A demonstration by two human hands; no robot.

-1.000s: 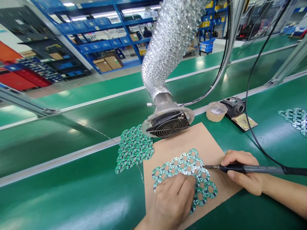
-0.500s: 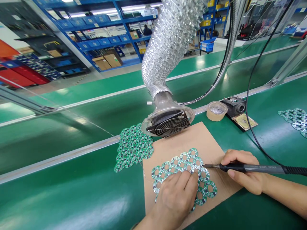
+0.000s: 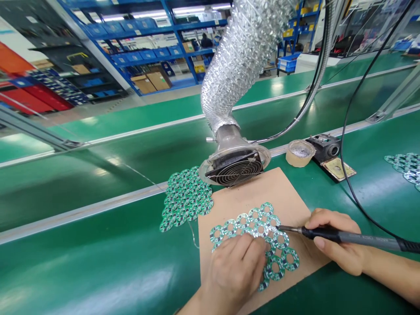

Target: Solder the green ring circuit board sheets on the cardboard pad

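My right hand (image 3: 341,238) grips a soldering iron (image 3: 361,239) around its dark handle. The iron's tip meets the sheet of joined green ring-shaped circuit boards (image 3: 290,259) near its upper right part. Over the left and lower part of that sheet is my left hand (image 3: 238,267), its fingers pinched together and pointing at the boards. A thin silvery solder wire (image 3: 193,236) runs from the left towards this hand; the stretch between the fingers is hidden. The boards lie on a brown cardboard sheet (image 3: 278,188), partly covered by my left hand.
A fume extractor (image 3: 236,168) on a silver duct hangs over the cardboard's far edge. More ring boards (image 3: 187,199) lie at left, others (image 3: 405,164) far right. A tape roll (image 3: 299,153) and an iron stand (image 3: 328,151) sit behind; a black cable (image 3: 348,175) loops down at right.
The view has shifted slightly, moving the scene right. My left hand has moved a little left and down relative to the boards. The iron's tip stays near the same ring.
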